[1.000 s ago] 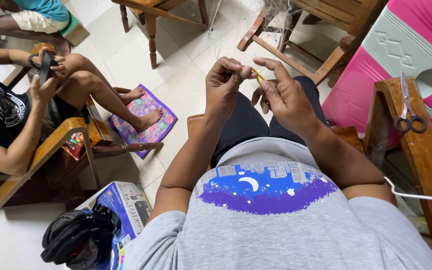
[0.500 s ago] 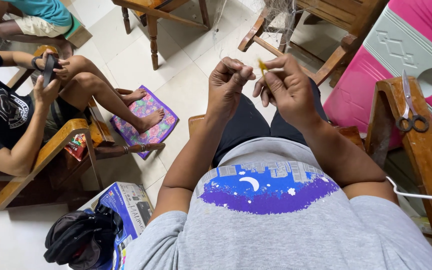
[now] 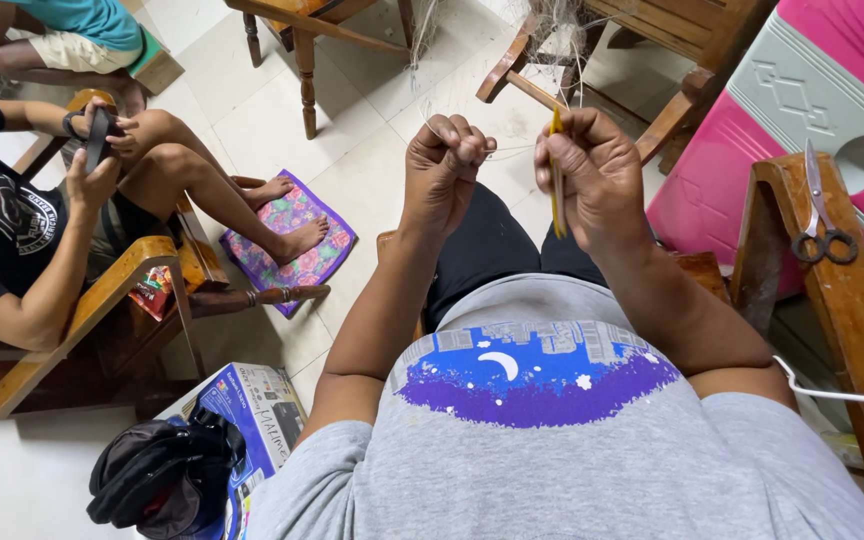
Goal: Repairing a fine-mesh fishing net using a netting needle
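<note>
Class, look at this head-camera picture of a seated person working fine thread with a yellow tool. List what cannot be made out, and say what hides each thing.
1. Head view: how the thin thread runs inside the left hand; the closed fingers hide it.
2. The lower end of the yellow needle-like tool is covered by the right hand.
3. The thread itself is too fine to follow up to the wooden chair.
4. The scissors tips look small and blurred.

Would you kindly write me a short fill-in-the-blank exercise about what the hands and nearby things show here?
1. The right hand holds a slim ____ tool.
2. The left hand pinches thin, pale ____.
3. The scissors rest on a ____ armrest.
4. A seated person's bare foot rests on a patterned ____.

Missing words: yellow; thread; wooden; mat
</note>
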